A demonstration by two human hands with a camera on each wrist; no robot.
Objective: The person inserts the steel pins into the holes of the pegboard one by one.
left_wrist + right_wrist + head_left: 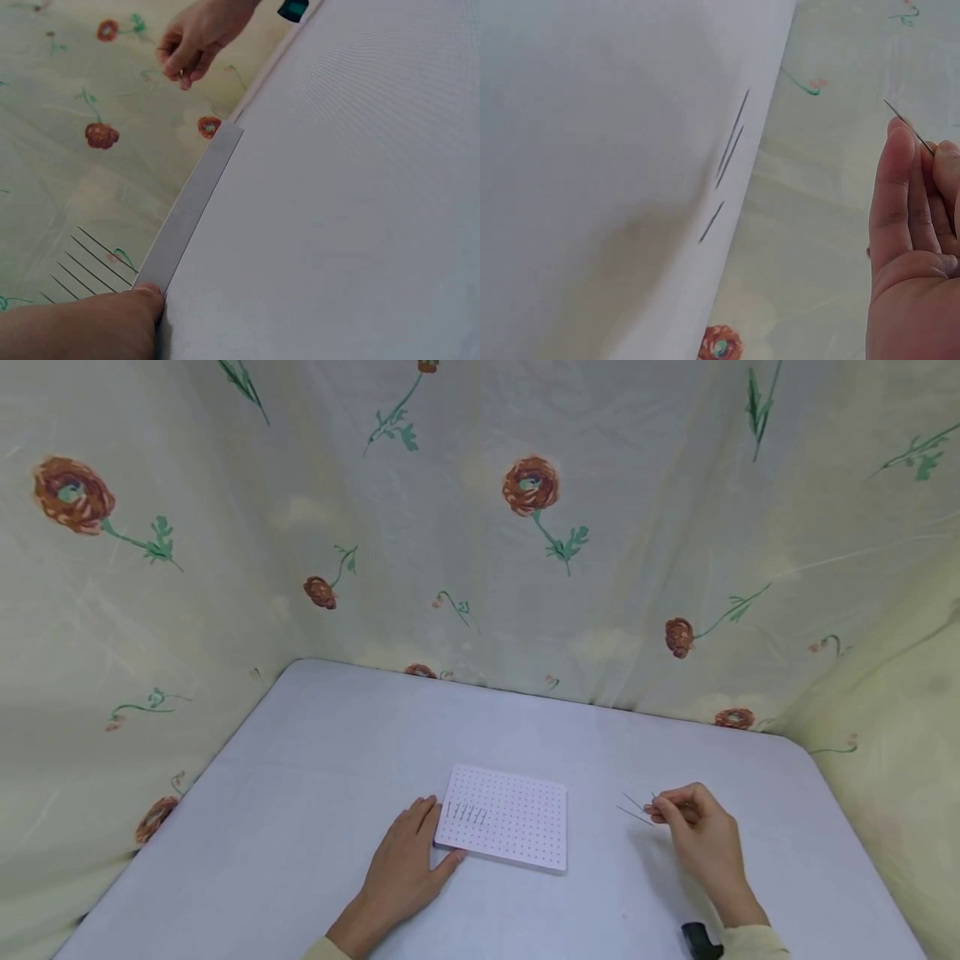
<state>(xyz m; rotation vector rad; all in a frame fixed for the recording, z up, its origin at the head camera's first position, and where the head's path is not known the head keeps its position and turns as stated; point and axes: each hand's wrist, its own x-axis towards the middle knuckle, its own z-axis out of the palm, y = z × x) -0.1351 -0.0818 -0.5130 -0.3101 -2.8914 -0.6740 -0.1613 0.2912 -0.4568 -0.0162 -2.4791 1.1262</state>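
Observation:
A white pegboard (525,822) with rows of small holes lies on the table. Several thin metal pins (467,812) stand in a row in its left part. My left hand (405,860) rests against the board's left side, fingers extended, its thumb touching the front edge near the corner; the left wrist view shows that thumb (146,296) on the board's side. To the right of the board, my right hand (697,831) pinches one thin metal pin (907,125) between thumb and fingertips, above the table. Three loose pins (733,135) lie on the table beside it.
A white cloth covers the table (337,743). Flower-printed curtains (465,527) hang behind it and at both sides. A dark device (701,941) sits at my right wrist, by the sleeve.

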